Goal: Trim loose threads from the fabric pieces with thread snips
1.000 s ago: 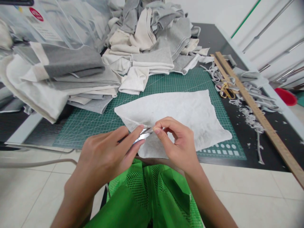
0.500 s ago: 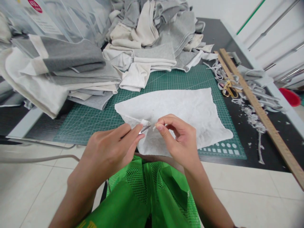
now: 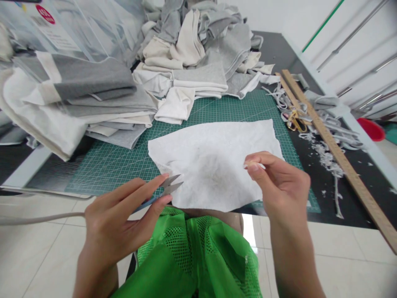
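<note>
1. White fabric piece point(image 3: 217, 161) lies spread flat on the green cutting mat point(image 3: 118, 161), its near edge hanging over the table's front edge; a second ago a corner of it was bunched up between both hands, and now that corner lies flat again.
2. Left hand point(image 3: 120, 223) holds small thread snips point(image 3: 169, 186) between thumb and fingers, blades parted — it has drawn back toward the near-left, so the tips now sit just at the cloth's left edge.
3. Right hand point(image 3: 279, 186) has moved off to the right and lifted; thumb and forefinger are pressed together on a tiny white scrap point(image 3: 259, 165), above the cloth's right part.
4. Folded grey and cream fabric stacks point(image 3: 93, 99) stay at the mat's far-left, the wooden ruler point(image 3: 335, 145) and gold scissors point(image 3: 294, 120) at the right.
</note>
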{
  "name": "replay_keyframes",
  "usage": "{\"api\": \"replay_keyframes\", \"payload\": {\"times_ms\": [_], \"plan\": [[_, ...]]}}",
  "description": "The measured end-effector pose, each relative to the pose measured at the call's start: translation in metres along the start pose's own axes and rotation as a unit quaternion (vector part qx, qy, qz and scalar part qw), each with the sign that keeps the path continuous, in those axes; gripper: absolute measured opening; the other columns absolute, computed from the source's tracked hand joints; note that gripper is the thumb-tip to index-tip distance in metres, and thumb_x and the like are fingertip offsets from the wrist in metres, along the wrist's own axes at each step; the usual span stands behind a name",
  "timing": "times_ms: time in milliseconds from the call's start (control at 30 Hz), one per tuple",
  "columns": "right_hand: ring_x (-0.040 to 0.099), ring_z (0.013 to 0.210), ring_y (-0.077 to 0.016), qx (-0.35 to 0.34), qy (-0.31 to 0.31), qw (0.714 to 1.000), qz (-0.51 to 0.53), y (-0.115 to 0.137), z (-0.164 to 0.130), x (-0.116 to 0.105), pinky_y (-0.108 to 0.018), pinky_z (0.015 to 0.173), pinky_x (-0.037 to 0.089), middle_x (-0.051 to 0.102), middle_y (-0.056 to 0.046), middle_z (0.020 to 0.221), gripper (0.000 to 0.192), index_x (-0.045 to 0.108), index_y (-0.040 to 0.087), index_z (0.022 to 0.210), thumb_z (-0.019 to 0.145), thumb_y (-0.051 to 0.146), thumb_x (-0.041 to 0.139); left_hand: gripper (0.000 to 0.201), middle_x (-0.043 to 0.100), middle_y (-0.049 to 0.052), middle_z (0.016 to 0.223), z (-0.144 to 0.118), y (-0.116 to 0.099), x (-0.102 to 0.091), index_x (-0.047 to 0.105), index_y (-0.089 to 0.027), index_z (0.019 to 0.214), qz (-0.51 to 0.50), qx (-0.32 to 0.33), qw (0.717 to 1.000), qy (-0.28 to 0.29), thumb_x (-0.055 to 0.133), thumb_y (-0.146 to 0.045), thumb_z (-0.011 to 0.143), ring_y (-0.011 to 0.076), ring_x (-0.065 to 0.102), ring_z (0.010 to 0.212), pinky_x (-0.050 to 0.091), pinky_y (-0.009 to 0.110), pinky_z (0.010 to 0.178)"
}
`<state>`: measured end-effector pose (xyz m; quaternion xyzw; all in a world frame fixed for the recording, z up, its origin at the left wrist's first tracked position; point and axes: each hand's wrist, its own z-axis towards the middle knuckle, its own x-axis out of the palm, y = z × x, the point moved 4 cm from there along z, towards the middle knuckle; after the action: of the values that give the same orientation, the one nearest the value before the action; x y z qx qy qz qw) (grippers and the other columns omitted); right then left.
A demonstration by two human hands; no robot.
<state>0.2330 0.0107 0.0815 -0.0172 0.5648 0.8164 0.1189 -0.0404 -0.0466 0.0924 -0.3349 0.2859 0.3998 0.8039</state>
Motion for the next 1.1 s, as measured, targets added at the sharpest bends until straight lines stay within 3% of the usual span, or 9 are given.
{"api": "replay_keyframes", "payload": {"times_ms": [167,300,400,467,567,733,933,1033,1100], "plan": [[0.065,0.072,-0.0163,-0.007,-0.117,0.991,-0.061,-0.019,0.009,-0.060,-0.033,0.060,0.046,0.072,-0.004,0.077,0.004,0.080,0.023,0.078,0.079,0.020,0.080,0.048,0.073,-0.003,0.088,-0.012,0.010,-0.009,0.071,-0.033,0.125,-0.031,-0.065,0.993,-0.090,0.079,-0.016,0.081,0.0080,0.064,0.067,0.052,0.021,0.058],[0.065,0.063,-0.0157,0.015,-0.190,0.964,-0.187,-0.040,0.033,-0.136,-0.038,0.053,0.037,0.076,-0.008,0.074,0.011,0.085,0.023,0.078,0.067,0.020,0.089,0.053,0.072,-0.002,0.093,-0.023,0.016,-0.010,0.066,-0.039,0.131,-0.038,-0.124,0.988,-0.086,0.074,-0.016,0.084,0.0109,0.064,0.070,0.053,0.026,0.059],[0.063,0.052,-0.0139,0.098,-0.233,0.910,-0.328,-0.057,0.063,-0.194,-0.038,0.051,0.031,0.076,-0.006,0.067,0.029,0.084,0.022,0.091,0.063,0.024,0.092,0.055,0.071,-0.002,0.088,-0.024,0.013,-0.007,0.064,-0.040,0.134,-0.042,-0.132,0.987,-0.081,0.073,-0.015,0.085,0.0118,0.064,0.070,0.053,0.026,0.058],[0.060,0.048,-0.0135,0.126,-0.236,0.844,-0.465,-0.061,0.085,-0.219,-0.038,0.052,0.030,0.076,-0.008,0.065,0.034,0.084,0.017,0.086,0.055,0.025,0.095,0.056,0.071,-0.002,0.087,-0.024,0.011,-0.005,0.064,-0.038,0.134,-0.041,-0.129,0.987,-0.083,0.072,-0.013,0.085,0.0116,0.064,0.069,0.054,0.026,0.058],[0.070,0.070,-0.0184,0.071,-0.167,0.800,-0.572,-0.059,0.113,-0.223,-0.040,0.061,0.030,0.081,-0.011,0.085,0.027,0.083,0.014,0.090,0.064,0.021,0.089,0.055,0.072,-0.003,0.090,-0.025,0.012,-0.005,0.064,-0.037,0.134,-0.031,-0.137,0.986,-0.091,0.073,-0.014,0.085,0.0113,0.065,0.068,0.055,0.026,0.059],[0.064,0.068,-0.0115,0.119,-0.020,0.825,-0.552,-0.071,0.125,-0.206,-0.041,0.065,0.022,0.079,0.003,0.073,0.027,0.082,0.021,0.090,0.069,0.005,0.075,0.056,0.073,-0.005,0.096,-0.028,0.014,-0.008,0.062,-0.043,0.135,-0.020,-0.172,0.981,-0.085,0.073,-0.017,0.087,0.0103,0.066,0.071,0.055,0.026,0.061],[0.037,0.041,-0.0043,0.133,-0.114,0.797,-0.579,-0.080,0.124,-0.220,-0.038,0.062,0.017,0.078,0.001,0.066,0.037,0.083,0.026,0.083,0.048,0.027,0.096,0.048,0.073,-0.004,0.090,-0.022,0.011,-0.007,0.065,-0.037,0.131,-0.019,-0.161,0.984,-0.070,0.073,-0.020,0.087,0.0109,0.066,0.068,0.055,0.025,0.059],[0.056,0.047,-0.0109,0.115,-0.096,0.799,-0.582,-0.071,0.114,-0.212,-0.039,0.058,0.026,0.074,-0.001,0.056,0.041,0.083,0.028,0.092,0.054,0.024,0.096,0.043,0.071,-0.003,0.087,-0.020,0.010,-0.005,0.067,-0.034,0.128,-0.006,-0.141,0.989,-0.054,0.073,-0.020,0.088,0.0099,0.065,0.066,0.054,0.024,0.058],[0.075,0.076,-0.0183,0.018,-0.063,0.840,-0.539,-0.052,0.098,-0.187,-0.039,0.062,0.037,0.082,-0.003,0.081,0.041,0.082,0.032,0.100,0.065,0.012,0.090,0.040,0.072,-0.002,0.087,-0.019,0.009,-0.004,0.068,-0.031,0.125,0.011,-0.112,0.993,-0.046,0.073,-0.019,0.087,0.0094,0.065,0.064,0.054,0.023,0.057]]}}
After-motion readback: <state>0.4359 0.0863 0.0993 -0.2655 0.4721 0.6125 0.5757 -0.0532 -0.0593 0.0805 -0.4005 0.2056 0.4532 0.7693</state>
